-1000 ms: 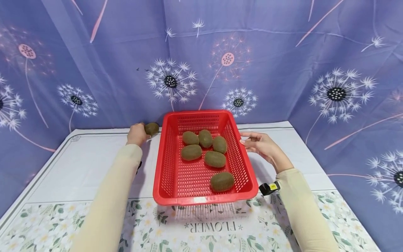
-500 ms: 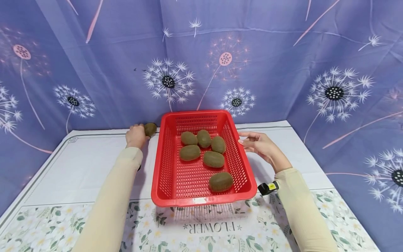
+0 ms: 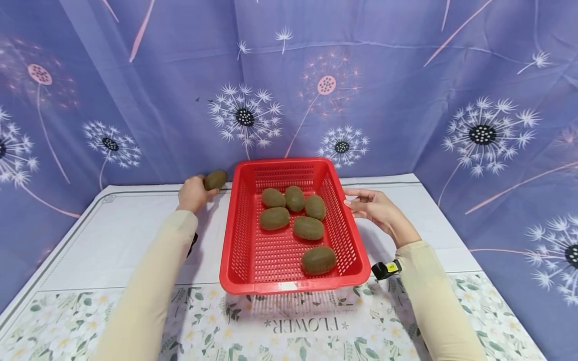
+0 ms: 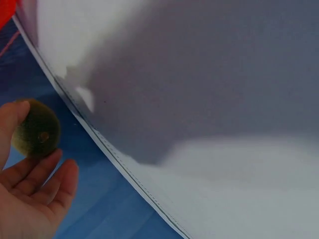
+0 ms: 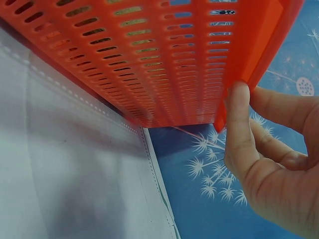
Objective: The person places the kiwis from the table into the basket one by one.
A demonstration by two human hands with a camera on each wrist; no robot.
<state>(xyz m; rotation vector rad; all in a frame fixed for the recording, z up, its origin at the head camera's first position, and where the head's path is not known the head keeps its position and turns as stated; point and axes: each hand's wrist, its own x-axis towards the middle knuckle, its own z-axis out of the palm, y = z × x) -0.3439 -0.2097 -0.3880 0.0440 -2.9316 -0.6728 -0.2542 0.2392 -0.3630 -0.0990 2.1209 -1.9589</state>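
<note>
My left hand (image 3: 194, 194) holds a brown kiwi (image 3: 215, 179) between thumb and fingers at the table's back edge, left of the red plastic basket (image 3: 235, 225). In the left wrist view the kiwi (image 4: 37, 130) shows one end with its small stem mark, thumb on one side and fingertips on the other. My right hand (image 3: 377, 208) pinches the basket's right rim. Seen from the right wrist, the thumb (image 5: 239, 119) lies under the rim, against the slotted wall. Several kiwis (image 3: 308, 228) lie inside the basket, one apart from the others near its front right corner (image 3: 318, 260).
A white tablecloth (image 3: 122, 235) with a floral front band (image 3: 311, 326) covers the table. Blue-purple dandelion curtains (image 3: 289, 125) rise right behind the back edge and along both sides. The basket stands mid-table, near the back curtain.
My left hand has raised the kiwi a little and drawn slightly left, so more of the fruit shows. The right hand, the basket and the kiwis in it keep their places.
</note>
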